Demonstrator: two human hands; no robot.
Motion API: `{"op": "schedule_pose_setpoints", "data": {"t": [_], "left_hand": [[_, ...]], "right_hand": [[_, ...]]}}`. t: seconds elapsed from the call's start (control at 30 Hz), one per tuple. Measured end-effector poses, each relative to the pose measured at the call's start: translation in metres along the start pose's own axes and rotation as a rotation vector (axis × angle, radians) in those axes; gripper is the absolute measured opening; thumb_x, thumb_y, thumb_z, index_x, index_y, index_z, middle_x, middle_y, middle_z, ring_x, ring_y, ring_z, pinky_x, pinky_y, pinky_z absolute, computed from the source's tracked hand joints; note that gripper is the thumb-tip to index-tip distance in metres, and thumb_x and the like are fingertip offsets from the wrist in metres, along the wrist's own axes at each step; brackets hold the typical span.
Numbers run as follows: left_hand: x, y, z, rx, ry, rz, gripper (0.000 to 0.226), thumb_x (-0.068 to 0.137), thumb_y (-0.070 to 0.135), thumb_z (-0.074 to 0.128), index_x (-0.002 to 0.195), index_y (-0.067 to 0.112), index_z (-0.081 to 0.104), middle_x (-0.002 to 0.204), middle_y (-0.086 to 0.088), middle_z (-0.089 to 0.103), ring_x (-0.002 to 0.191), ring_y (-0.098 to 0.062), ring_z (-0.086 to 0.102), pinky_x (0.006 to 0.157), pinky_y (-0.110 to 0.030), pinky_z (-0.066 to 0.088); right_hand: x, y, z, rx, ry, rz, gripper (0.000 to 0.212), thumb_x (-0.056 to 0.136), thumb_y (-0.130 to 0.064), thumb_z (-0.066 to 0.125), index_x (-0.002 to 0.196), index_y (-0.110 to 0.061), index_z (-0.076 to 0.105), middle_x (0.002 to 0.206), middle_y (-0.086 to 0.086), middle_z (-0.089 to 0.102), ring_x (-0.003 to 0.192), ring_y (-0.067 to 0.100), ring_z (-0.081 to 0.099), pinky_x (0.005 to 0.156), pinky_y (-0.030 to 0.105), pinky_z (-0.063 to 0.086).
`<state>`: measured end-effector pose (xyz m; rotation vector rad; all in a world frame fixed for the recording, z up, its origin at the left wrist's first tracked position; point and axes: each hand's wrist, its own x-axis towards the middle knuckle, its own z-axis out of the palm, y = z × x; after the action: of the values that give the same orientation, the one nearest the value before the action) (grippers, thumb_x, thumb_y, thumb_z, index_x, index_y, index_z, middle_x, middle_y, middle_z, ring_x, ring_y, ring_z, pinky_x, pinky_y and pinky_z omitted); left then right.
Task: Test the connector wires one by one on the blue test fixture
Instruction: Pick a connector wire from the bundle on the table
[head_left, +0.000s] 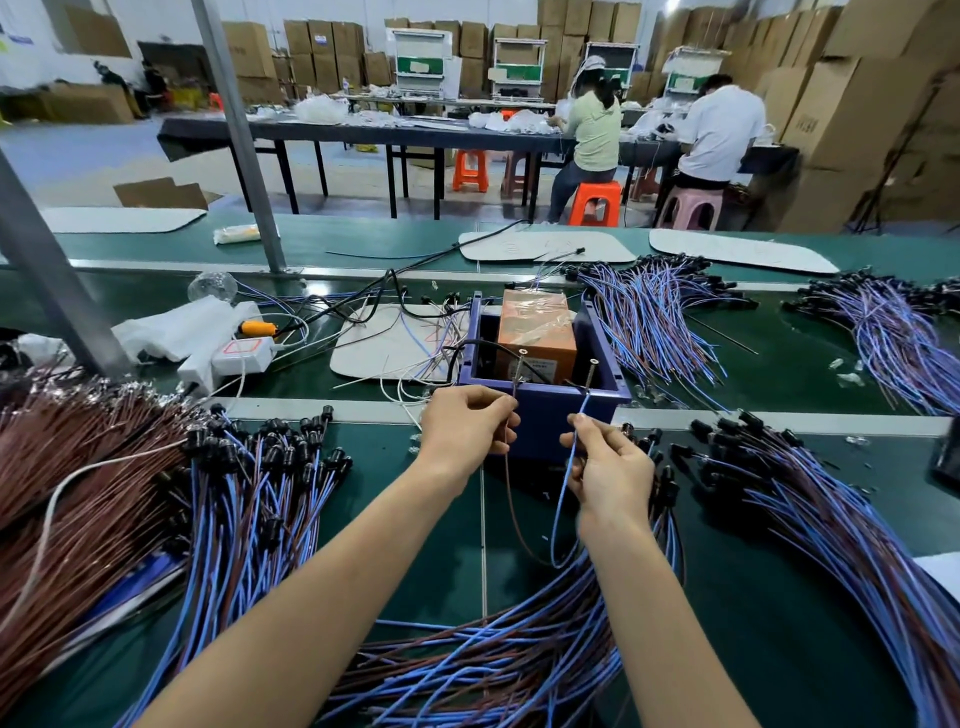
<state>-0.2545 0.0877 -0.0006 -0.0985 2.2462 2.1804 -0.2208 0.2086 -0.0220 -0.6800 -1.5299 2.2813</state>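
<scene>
L hand (467, 428) sits at ctr frame, fingers curled, thumb and forefinger pinching a brown wire (511, 499) near its top end. R hand (610, 467) is just right of it, fingers curled, pinching a blue wire (560, 499). Both wires hang down btwn the forearms and meet in a loop low at ctr.

Fixture (545, 423), an open blue box, stands just behind the hands at ctr w/ an orange box (537, 332) inside. Two metal pins stand at its near rim: L pin (520, 366), R pin (591, 375). Each wire end points up at the pin on its side; contact not clear.

Green table (415, 519) carries wire piles: L pile (249, 499), btm pile (493, 660), R pile (810, 499), far pile (649, 312).
</scene>
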Motion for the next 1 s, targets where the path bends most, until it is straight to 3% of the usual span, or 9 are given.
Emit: {"op": "schedule_pose_setpoints", "data": {"t": [0.67, 0.87, 1.0], "left_hand": [[0.001, 0.007, 0.002, -0.014, -0.008, -0.005, 0.016, 0.089, 0.01, 0.064, 0.074, 0.006, 0.066, 0.061, -0.006, 0.059, 0.042, -0.006, 0.054, 0.042, -0.016, 0.045], [-0.001, 0.007, -0.002, -0.025, 0.0, -0.001, 0.015, 0.089, 0.015, 0.065, 0.079, 0.003, 0.067, 0.06, -0.004, 0.057, 0.042, -0.007, 0.053, 0.042, -0.017, 0.045], [0.0, 0.007, -0.002, -0.02, 0.001, -0.003, 0.015, 0.089, 0.016, 0.066, 0.078, 0.006, 0.069, 0.06, -0.003, 0.057, 0.043, -0.007, 0.054, 0.042, -0.017, 0.045]], "right_hand": [[-0.01, 0.001, 0.007, 0.023, 0.084, -0.066, 0.016, 0.09, -0.017, 0.065, 0.075, -0.018, 0.069, 0.051, -0.009, 0.062, 0.042, 0.003, 0.042, 0.041, 0.015, 0.035], [-0.013, 0.004, 0.009, 0.036, 0.153, -0.111, 0.016, 0.089, -0.021, 0.066, 0.074, -0.021, 0.07, 0.053, -0.009, 0.061, 0.06, 0.009, 0.051, 0.068, 0.029, 0.044], [-0.015, 0.006, 0.012, 0.088, 0.225, -0.137, 0.015, 0.089, -0.019, 0.066, 0.074, -0.019, 0.07, 0.051, -0.01, 0.057, 0.055, 0.005, 0.051, 0.063, 0.024, 0.043]]}}
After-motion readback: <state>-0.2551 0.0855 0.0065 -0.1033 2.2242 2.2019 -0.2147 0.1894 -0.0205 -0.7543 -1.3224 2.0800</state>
